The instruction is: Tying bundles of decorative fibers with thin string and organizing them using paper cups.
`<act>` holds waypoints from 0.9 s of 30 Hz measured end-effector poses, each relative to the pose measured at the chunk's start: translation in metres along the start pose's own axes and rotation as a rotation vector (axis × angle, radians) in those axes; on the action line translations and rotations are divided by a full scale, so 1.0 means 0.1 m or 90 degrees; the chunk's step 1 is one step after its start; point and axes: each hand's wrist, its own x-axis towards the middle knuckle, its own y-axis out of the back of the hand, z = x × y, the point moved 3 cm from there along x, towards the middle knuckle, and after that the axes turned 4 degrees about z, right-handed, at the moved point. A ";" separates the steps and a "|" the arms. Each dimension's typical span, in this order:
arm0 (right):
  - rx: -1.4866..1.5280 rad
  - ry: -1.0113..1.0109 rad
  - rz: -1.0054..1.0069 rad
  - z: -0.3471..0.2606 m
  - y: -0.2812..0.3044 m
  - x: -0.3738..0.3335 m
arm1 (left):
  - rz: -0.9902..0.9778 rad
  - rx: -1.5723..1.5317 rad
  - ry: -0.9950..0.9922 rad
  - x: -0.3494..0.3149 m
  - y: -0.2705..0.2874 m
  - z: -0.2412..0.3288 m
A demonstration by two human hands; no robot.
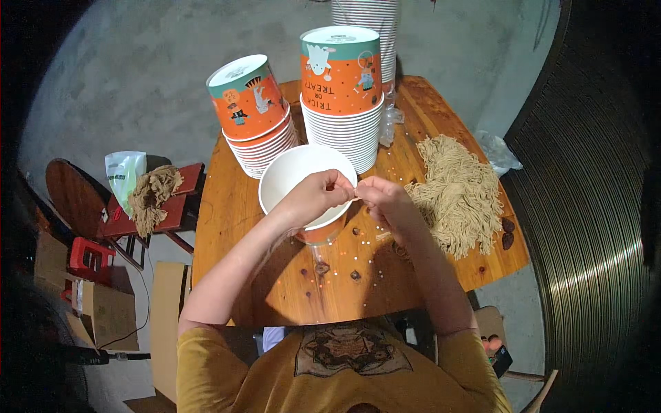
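Over the right rim of a round paper bucket (289, 168), white inside and orange outside, my two hands meet. My left hand (313, 198) reaches across the bucket's mouth with its fingertips pinched. Opposite it, my right hand (387, 201) also pinches, its fingertips touching the left ones just outside the rim. What lies between the fingers is too small to make out. A pale strand shows below my right hand. Just right of that hand lies a big loose heap of beige cords (460, 199).
Beyond the bucket stand two tall stacks of upside-down orange paper buckets (258, 113) (341, 82), with a taller white stack (368, 14) behind. Small pale dots are scattered on the wooden table (310, 292). At left are a red bench (148, 210) with more cord, and cardboard boxes (113, 313).
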 end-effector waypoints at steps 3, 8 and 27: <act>0.031 -0.028 -0.018 -0.05 -0.01 -0.02 | 0.010 0.042 -0.031 0.01 0.01 -0.02; 0.038 -0.038 -0.010 -0.06 0.00 -0.03 | -0.017 0.073 -0.053 -0.05 -0.04 0.07; -0.311 0.349 -0.110 -0.49 -0.02 -0.05 | -0.042 -0.164 0.023 0.09 -0.09 0.00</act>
